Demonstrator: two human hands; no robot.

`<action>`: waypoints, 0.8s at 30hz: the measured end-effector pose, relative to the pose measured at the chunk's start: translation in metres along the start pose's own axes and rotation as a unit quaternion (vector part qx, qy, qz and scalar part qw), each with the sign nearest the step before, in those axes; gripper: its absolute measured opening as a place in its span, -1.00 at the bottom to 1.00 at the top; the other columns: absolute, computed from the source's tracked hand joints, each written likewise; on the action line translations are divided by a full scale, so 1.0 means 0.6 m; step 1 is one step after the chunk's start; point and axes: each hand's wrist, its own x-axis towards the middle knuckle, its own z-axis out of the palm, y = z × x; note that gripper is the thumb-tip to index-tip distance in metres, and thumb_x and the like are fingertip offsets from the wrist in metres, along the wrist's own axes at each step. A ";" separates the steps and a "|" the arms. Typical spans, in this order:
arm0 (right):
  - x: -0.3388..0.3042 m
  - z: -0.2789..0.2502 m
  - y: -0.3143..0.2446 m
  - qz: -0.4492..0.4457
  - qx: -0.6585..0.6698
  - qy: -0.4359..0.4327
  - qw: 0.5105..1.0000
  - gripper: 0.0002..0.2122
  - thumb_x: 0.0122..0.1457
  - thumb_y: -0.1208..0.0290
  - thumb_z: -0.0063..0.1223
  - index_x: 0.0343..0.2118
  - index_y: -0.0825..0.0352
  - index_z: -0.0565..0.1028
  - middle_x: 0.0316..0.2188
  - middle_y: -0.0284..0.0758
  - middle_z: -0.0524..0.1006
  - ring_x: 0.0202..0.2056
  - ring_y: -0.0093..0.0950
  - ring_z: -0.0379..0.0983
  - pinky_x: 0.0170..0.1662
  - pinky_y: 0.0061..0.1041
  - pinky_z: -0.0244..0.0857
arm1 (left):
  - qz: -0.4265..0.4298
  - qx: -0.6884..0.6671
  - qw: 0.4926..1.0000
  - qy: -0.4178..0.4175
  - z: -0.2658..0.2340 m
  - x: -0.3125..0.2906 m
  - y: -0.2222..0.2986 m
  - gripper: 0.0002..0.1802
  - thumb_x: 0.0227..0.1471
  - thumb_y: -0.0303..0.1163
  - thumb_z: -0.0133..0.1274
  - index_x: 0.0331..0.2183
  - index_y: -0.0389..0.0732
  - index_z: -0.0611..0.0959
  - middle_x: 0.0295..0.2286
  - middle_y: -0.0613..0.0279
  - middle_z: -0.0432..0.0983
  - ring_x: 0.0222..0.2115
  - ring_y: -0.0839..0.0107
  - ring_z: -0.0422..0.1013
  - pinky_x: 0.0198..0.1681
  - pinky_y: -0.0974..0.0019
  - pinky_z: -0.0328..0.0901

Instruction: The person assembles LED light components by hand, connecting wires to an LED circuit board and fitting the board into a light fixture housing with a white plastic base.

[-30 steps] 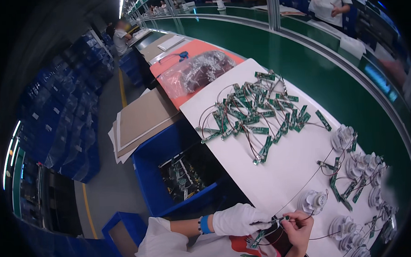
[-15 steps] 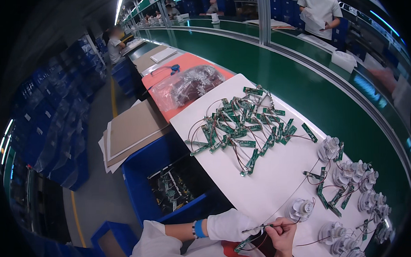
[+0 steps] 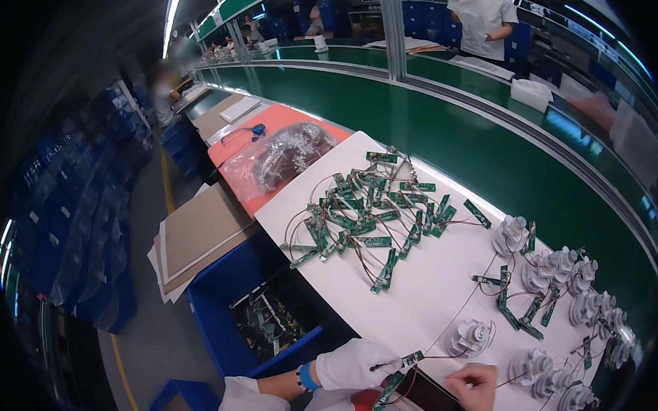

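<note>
My left hand [image 3: 360,364], in a white glove, is closed around a small green circuit board [image 3: 412,358] that sticks out past its fingertips. A thin dark tip, perhaps a wire, shows beside the board. Just below hangs another green circuit board [image 3: 388,392] with thin wires. My bare right hand [image 3: 474,387] is to the right, its thumb and fingers pinched together; whether anything is in the pinch cannot be made out. Between the hands is a dark flat rectangular thing [image 3: 431,394]. A white round part [image 3: 470,337] with a wire stands just beyond my hands.
Several wired circuit boards [image 3: 373,211] lie heaped on the white tabletop [image 3: 412,304]. White round parts [image 3: 559,270] crowd its right side. A blue bin [image 3: 210,318] with boards stands left. Behind runs a green conveyor [image 3: 442,129]; a person [image 3: 480,23] stands beyond.
My right hand has come away from the board in my left hand and moved right. The view has shifted slightly, and the person beyond the conveyor no longer holds up the white sheet.
</note>
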 end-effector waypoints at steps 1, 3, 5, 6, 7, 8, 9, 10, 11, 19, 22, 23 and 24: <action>-0.006 -0.007 0.032 -0.009 -0.009 0.137 0.990 -0.86 -0.10 0.60 0.05 -0.40 0.42 0.46 -0.67 -0.39 0.40 -0.68 -0.63 0.25 -0.61 -0.69 0.13 | -0.004 -0.004 1.000 0.005 -0.001 0.001 0.000 -0.91 -0.14 -0.44 -0.01 -0.52 -0.23 0.56 -0.58 0.11 0.44 -0.56 0.17 0.38 -0.49 0.31 0.30; 0.002 -0.002 0.053 -0.017 -0.014 0.262 0.965 -0.73 -0.13 0.63 0.07 -0.28 0.43 0.45 -0.68 -0.45 0.36 -0.70 -0.73 0.16 -0.64 -0.80 0.00 | -0.008 -0.009 1.000 0.013 0.004 -0.004 -0.002 -0.91 -0.14 -0.44 -0.01 -0.52 -0.24 0.56 -0.58 0.11 0.44 -0.56 0.17 0.38 -0.49 0.31 0.29; 0.044 0.004 0.002 -0.081 -0.128 0.394 0.906 -0.65 -0.11 0.59 0.08 -0.18 0.46 0.38 -0.56 -0.37 0.42 -0.70 -0.69 0.19 -0.66 -0.77 0.03 | -0.006 -0.019 1.000 0.018 0.006 -0.003 0.001 -0.91 -0.14 -0.45 -0.01 -0.52 -0.24 0.56 -0.58 0.10 0.44 -0.56 0.17 0.38 -0.49 0.31 0.29; 0.050 0.004 0.000 -0.081 -0.129 0.399 0.904 -0.65 -0.11 0.59 0.08 -0.18 0.46 0.38 -0.56 -0.37 0.42 -0.70 -0.69 0.19 -0.66 -0.77 0.03 | -0.012 -0.020 1.000 0.006 0.004 0.000 0.004 -0.91 -0.14 -0.45 -0.01 -0.52 -0.25 0.56 -0.58 0.10 0.43 -0.56 0.16 0.38 -0.50 0.31 0.29; 0.057 0.003 0.002 -0.081 -0.145 0.380 0.910 -0.65 -0.07 0.55 0.05 -0.16 0.47 0.35 -0.53 -0.34 0.43 -0.70 -0.66 0.20 -0.66 -0.73 0.04 | -0.019 -0.021 1.000 -0.004 0.004 0.002 0.005 -0.92 -0.15 -0.46 0.00 -0.53 -0.25 0.56 -0.58 0.09 0.43 -0.57 0.16 0.37 -0.50 0.31 0.28; 0.064 0.001 0.003 -0.080 -0.161 0.361 0.915 -0.65 -0.04 0.50 0.01 -0.14 0.47 0.32 -0.51 -0.32 0.43 -0.71 -0.63 0.22 -0.67 -0.70 0.05 | -0.017 -0.020 1.000 -0.006 0.006 0.004 0.003 -0.92 -0.15 -0.46 0.00 -0.53 -0.25 0.56 -0.58 0.09 0.43 -0.57 0.16 0.37 -0.50 0.31 0.28; 0.069 -0.001 0.001 -0.080 -0.158 0.362 0.915 -0.65 -0.04 0.50 0.01 -0.14 0.47 0.32 -0.51 -0.32 0.43 -0.71 -0.63 0.22 -0.67 -0.70 0.05 | -0.004 -0.030 1.000 0.009 0.010 0.003 0.002 -0.92 -0.15 -0.46 0.00 -0.53 -0.26 0.55 -0.59 0.09 0.43 -0.57 0.16 0.37 -0.50 0.31 0.28; 0.074 -0.005 0.000 -0.058 -0.170 0.339 0.924 -0.66 -0.02 0.45 0.01 -0.17 0.47 0.34 -0.52 -0.30 0.44 -0.71 -0.63 0.23 -0.67 -0.67 0.06 | 0.009 -0.040 0.999 0.023 0.010 0.002 0.001 -0.92 -0.15 -0.46 0.00 -0.54 -0.26 0.55 -0.59 0.09 0.42 -0.58 0.16 0.37 -0.51 0.30 0.27; 0.080 -0.008 -0.002 -0.035 -0.181 0.315 0.931 -0.67 -0.01 0.41 0.00 -0.19 0.48 0.36 -0.53 -0.29 0.44 -0.71 -0.62 0.23 -0.67 -0.65 0.06 | 0.009 -0.038 0.999 0.022 0.007 0.001 0.002 -0.92 -0.15 -0.46 0.00 -0.54 -0.26 0.55 -0.59 0.09 0.42 -0.58 0.16 0.37 -0.51 0.30 0.27; 0.100 -0.022 -0.028 0.037 -0.183 0.288 0.939 -0.74 0.04 0.35 -0.02 -0.32 0.48 0.44 -0.63 -0.32 0.45 -0.75 -0.66 0.18 -0.67 -0.64 0.03 | -0.021 -0.041 0.999 0.003 0.002 -0.001 0.007 -0.92 -0.16 -0.46 0.00 -0.53 -0.26 0.55 -0.58 0.09 0.43 -0.57 0.17 0.37 -0.51 0.33 0.28; 0.099 -0.031 -0.029 0.055 -0.216 0.269 0.937 -0.74 0.07 0.35 -0.05 -0.32 0.49 0.43 -0.64 -0.35 0.44 -0.73 -0.73 0.16 -0.66 -0.70 0.02 | 0.004 -0.036 0.999 0.023 0.006 -0.002 0.001 -0.92 -0.17 -0.46 0.00 -0.53 -0.26 0.55 -0.58 0.10 0.43 -0.57 0.17 0.37 -0.51 0.34 0.28; 0.099 -0.033 -0.025 0.067 -0.203 0.239 0.947 -0.75 0.07 0.36 -0.05 -0.32 0.49 0.43 -0.64 -0.36 0.45 -0.73 -0.73 0.17 -0.66 -0.72 0.01 | 0.006 -0.038 0.999 0.023 0.007 -0.002 -0.001 -0.92 -0.17 -0.46 0.00 -0.53 -0.26 0.55 -0.58 0.10 0.43 -0.57 0.17 0.37 -0.51 0.34 0.28; 0.099 -0.033 -0.019 0.067 -0.205 0.240 0.946 -0.75 0.07 0.36 -0.05 -0.32 0.49 0.43 -0.64 -0.36 0.45 -0.73 -0.73 0.17 -0.66 -0.72 0.01 | 0.007 -0.039 0.999 0.021 0.008 -0.003 -0.003 -0.91 -0.17 -0.46 0.00 -0.53 -0.26 0.55 -0.58 0.10 0.43 -0.57 0.17 0.37 -0.51 0.34 0.28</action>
